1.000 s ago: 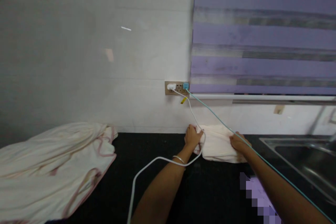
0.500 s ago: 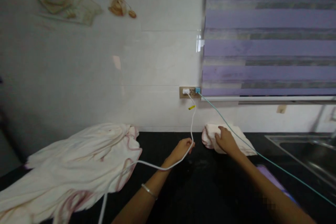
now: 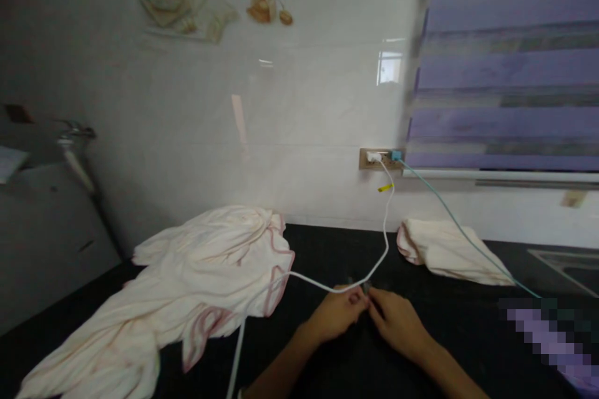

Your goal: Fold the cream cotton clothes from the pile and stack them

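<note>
Glossy pale wall [image 3: 318,112] straight ahead of me, thin horizontal joints. Two food pictures high up: bowl motif [image 3: 166,3] left, smaller brown motif [image 3: 264,6] beside it. Striped purple blind [image 3: 505,75] fills upper right, pale bar [image 3: 524,176] along its bottom edge. Socket plate [image 3: 362,160] just below-left of it; small beige plate [image 3: 572,199] further right. Black counter [image 3: 327,240] runs along the wall, metal sink rim [image 3: 555,265] at far right. Metal tap [image 3: 72,129] on far left, blurry. Dim overall, left corner darkest. Bright window-like reflection [image 3: 389,67] on wall near blind.
</note>
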